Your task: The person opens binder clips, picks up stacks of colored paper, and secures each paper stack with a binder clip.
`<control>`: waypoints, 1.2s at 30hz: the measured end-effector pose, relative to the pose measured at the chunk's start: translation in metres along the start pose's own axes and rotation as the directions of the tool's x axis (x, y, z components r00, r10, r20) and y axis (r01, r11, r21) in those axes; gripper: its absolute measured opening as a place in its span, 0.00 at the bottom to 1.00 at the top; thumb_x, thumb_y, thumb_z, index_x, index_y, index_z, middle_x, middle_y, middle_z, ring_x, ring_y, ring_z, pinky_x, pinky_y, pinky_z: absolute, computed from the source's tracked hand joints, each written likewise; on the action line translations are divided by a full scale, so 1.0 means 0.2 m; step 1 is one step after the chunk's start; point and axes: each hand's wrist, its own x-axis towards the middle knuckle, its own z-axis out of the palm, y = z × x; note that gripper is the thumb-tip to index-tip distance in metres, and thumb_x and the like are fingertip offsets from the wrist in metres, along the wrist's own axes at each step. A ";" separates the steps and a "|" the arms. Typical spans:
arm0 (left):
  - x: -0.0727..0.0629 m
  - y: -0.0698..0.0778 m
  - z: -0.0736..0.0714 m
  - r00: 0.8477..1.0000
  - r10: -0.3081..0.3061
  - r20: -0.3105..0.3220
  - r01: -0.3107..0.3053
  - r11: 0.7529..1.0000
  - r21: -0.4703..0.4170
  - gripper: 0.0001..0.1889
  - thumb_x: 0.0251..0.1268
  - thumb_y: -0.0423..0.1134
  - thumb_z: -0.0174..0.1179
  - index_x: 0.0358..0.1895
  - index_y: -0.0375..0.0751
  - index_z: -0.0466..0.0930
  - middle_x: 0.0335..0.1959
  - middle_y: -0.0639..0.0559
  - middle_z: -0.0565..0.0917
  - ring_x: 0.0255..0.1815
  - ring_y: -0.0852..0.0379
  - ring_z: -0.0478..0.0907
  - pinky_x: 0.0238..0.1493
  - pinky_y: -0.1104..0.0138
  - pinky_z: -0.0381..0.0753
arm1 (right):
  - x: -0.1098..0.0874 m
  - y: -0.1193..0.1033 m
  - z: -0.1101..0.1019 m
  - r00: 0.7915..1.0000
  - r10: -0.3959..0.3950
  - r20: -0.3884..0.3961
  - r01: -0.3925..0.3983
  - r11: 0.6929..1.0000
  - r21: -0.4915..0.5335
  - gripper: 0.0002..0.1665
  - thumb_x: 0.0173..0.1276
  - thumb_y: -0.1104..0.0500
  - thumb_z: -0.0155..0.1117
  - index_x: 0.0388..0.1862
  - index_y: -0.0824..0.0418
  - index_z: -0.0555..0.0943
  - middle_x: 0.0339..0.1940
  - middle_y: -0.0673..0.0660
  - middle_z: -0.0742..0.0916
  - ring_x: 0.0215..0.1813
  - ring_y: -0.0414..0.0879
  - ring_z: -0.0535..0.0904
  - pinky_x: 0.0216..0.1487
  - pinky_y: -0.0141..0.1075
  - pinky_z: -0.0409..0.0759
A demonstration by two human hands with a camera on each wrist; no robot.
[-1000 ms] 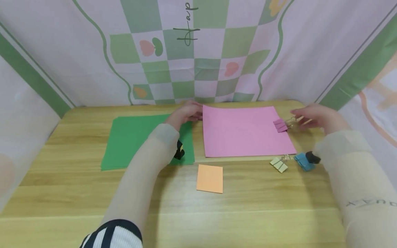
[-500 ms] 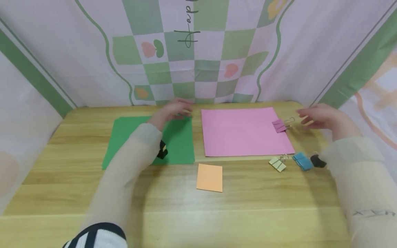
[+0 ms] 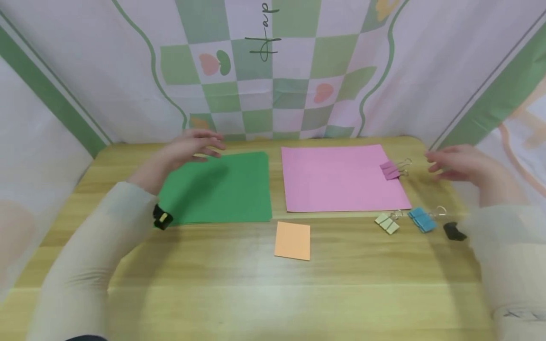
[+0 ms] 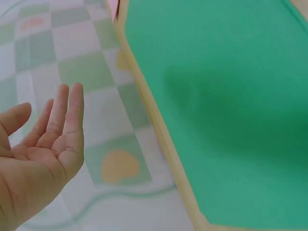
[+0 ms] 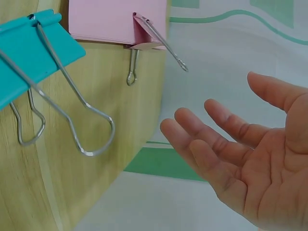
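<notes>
Head view: L hand (image 3: pixel 187 148) above green paper (image 3: pixel 228 189), fingers released. R hand (image 3: pixel 465 163) nr pink binder clip (image 3: pixel 390 170) on pink paper (image 3: pixel 341 177), fingers loose too.

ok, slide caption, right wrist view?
Empty right grip near pink binder clip on pink paper; blue metal-handled binder clip frame left.

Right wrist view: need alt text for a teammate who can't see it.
Empty right hand, palm showing, touching nothing, at the lower right. At the top, a pink clip grips the edge of pink paper; at left, a blue clip lies on a wooden table.
</notes>
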 end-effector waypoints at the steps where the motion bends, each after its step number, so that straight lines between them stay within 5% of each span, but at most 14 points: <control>1: -0.04 -0.02 -0.03 1.000 0.001 -0.008 -0.001 1.000 0.001 0.22 0.80 0.44 0.46 0.71 0.42 0.68 0.62 0.50 0.82 0.56 0.58 0.83 0.72 0.45 0.66 | -0.01 0.00 0.00 1.000 -0.003 -0.002 0.003 1.000 -0.006 0.48 0.81 0.42 0.42 0.72 0.85 0.47 0.47 0.70 0.84 0.35 0.32 0.84 0.44 0.27 0.84; 6: -0.18 -0.13 -0.14 0.999 -0.004 -0.045 0.004 1.000 -0.002 0.25 0.80 0.50 0.45 0.72 0.43 0.65 0.51 0.66 0.84 0.54 0.64 0.82 0.73 0.45 0.65 | -0.05 -0.01 0.02 1.000 -0.013 -0.013 0.013 0.999 -0.033 0.48 0.80 0.40 0.42 0.71 0.85 0.50 0.47 0.62 0.86 0.35 0.30 0.83 0.42 0.23 0.82; 12: -0.29 -0.25 -0.22 0.994 -0.039 -0.106 0.037 0.999 -0.016 0.28 0.80 0.52 0.45 0.74 0.40 0.60 0.52 0.68 0.83 0.52 0.68 0.82 0.73 0.46 0.65 | -0.11 -0.03 0.03 0.999 -0.031 -0.020 0.030 0.998 -0.057 0.48 0.81 0.41 0.42 0.70 0.86 0.51 0.48 0.64 0.86 0.35 0.27 0.82 0.40 0.21 0.81; 19: -0.34 -0.35 -0.25 0.990 -0.057 -0.131 0.057 0.998 -0.004 0.28 0.80 0.51 0.45 0.75 0.40 0.59 0.57 0.63 0.82 0.57 0.63 0.80 0.74 0.45 0.64 | -0.16 -0.04 0.06 0.998 -0.041 -0.040 0.038 0.996 -0.076 0.44 0.81 0.43 0.42 0.68 0.86 0.57 0.44 0.55 0.87 0.35 0.26 0.82 0.39 0.20 0.80; 23: -0.36 -0.40 -0.25 0.990 -0.058 -0.128 0.069 0.994 0.085 0.28 0.81 0.49 0.43 0.75 0.38 0.59 0.62 0.54 0.80 0.56 0.64 0.79 0.72 0.41 0.65 | -0.19 -0.03 0.08 0.996 -0.063 -0.060 0.057 0.995 -0.084 0.41 0.81 0.45 0.43 0.65 0.85 0.61 0.42 0.50 0.87 0.34 0.25 0.81 0.37 0.19 0.80; 31: -0.39 -0.47 -0.26 0.992 -0.024 -0.120 0.046 0.983 0.177 0.28 0.82 0.49 0.40 0.75 0.34 0.58 0.71 0.32 0.68 0.67 0.44 0.72 0.70 0.38 0.65 | -0.25 0.00 0.10 0.988 -0.115 -0.104 0.103 0.988 -0.119 0.38 0.82 0.47 0.43 0.65 0.85 0.62 0.42 0.52 0.89 0.34 0.23 0.79 0.36 0.20 0.79; 36: -0.42 -0.50 -0.25 0.987 0.000 -0.161 0.032 0.979 0.199 0.27 0.82 0.46 0.41 0.74 0.32 0.59 0.70 0.30 0.69 0.65 0.44 0.73 0.70 0.39 0.67 | -0.30 0.03 0.14 0.974 -0.175 -0.142 0.159 0.980 -0.116 0.29 0.82 0.52 0.44 0.59 0.79 0.69 0.34 0.31 0.84 0.34 0.23 0.78 0.34 0.20 0.77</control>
